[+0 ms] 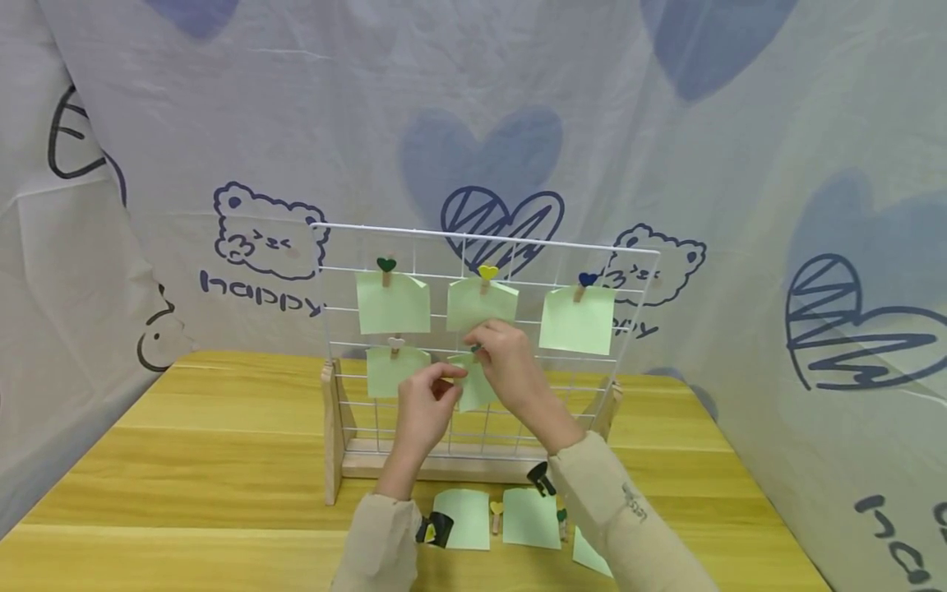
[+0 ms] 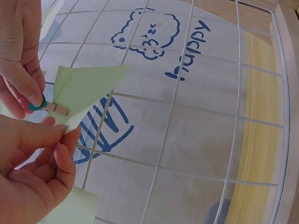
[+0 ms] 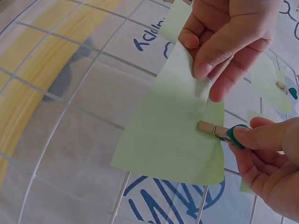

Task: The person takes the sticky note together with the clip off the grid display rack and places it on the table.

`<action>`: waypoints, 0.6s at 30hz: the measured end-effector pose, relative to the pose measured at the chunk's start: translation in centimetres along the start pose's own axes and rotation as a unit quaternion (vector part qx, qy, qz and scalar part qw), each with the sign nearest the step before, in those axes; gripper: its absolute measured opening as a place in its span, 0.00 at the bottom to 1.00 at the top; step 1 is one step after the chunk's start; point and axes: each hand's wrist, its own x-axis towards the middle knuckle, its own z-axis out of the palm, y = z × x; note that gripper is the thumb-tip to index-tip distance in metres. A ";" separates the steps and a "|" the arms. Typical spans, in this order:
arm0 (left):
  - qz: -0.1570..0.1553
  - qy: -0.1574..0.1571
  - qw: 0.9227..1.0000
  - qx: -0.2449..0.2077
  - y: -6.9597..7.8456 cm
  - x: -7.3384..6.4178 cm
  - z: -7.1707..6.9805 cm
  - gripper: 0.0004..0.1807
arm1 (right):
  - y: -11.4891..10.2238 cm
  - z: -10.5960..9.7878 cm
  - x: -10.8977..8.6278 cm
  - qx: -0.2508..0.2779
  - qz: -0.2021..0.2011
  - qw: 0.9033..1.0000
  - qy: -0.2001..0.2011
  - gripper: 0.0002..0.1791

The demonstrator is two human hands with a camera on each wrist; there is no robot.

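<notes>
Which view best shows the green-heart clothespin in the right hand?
The right wrist view: the green-heart clothespin appears largest, wooden tip and spring visible, though the right hand covers part of it. The left wrist view shows it smaller; the head view, only a green speck.

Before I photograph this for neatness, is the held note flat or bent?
Bent: wrist views show the note curling where the left hand pinches.

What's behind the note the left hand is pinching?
In the right wrist view, the grid and a drawn heart show past the edges of the note. Whatever lies directly behind it is covered.
</notes>
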 end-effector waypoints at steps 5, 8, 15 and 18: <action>-0.002 0.000 1.000 0.000 -0.1 0.0 0.0 0.08 | 0.0 0.1 0.0 0.004 -0.002 1.000 -0.001 0.13; -0.004 0.002 1.000 0.001 -0.1 -0.1 0.0 0.07 | 0.0 0.1 0.1 0.005 -0.008 1.000 0.000 0.13; 0.002 0.007 1.000 0.004 -0.3 -0.1 0.0 0.08 | 0.0 0.0 0.1 -0.002 -0.019 1.000 0.002 0.14; 0.005 0.009 1.000 0.008 -0.2 -0.1 -0.1 0.08 | 0.0 -0.1 0.2 -0.007 -0.018 1.000 0.007 0.14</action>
